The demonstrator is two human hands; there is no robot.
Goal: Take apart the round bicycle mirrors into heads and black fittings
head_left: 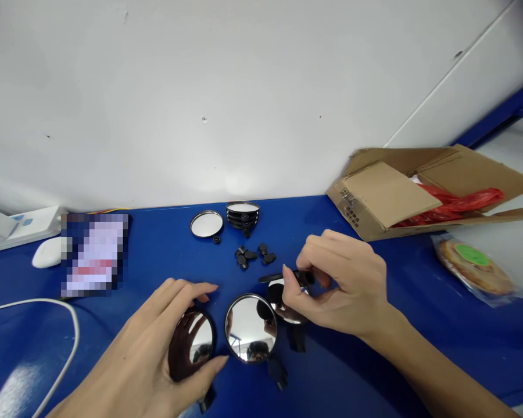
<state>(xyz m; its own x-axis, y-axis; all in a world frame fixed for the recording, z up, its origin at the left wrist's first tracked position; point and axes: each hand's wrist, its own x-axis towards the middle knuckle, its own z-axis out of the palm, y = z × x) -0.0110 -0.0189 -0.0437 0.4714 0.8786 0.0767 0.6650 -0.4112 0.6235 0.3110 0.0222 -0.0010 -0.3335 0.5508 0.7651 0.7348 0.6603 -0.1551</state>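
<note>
My right hand point(340, 284) pinches a thin black piece point(272, 278) with a thicker end. Seen edge-on, it looks like another round mirror, and a dark disc shows below it in reflection. Under that hand lies a round mirror point(290, 310), partly hidden. The middle round mirror point(248, 331) lies face up between my hands, with a black mount point(278, 373) at its lower edge. Curved around the left round mirror point(203, 342) is my left hand point(157, 342), thumb and fingers apart; whether it touches the rim I cannot tell. Several small black joint pieces point(244, 256) lie beyond.
At the back stand a stack of round mirrors point(243, 217) and a single mirror point(206, 224). To the left are a blurred phone point(96, 255), a white mouse-like object point(50, 252) and a white cable point(76, 331). An open cardboard box point(353, 212) and a wrapped round pastry point(475, 267) are right.
</note>
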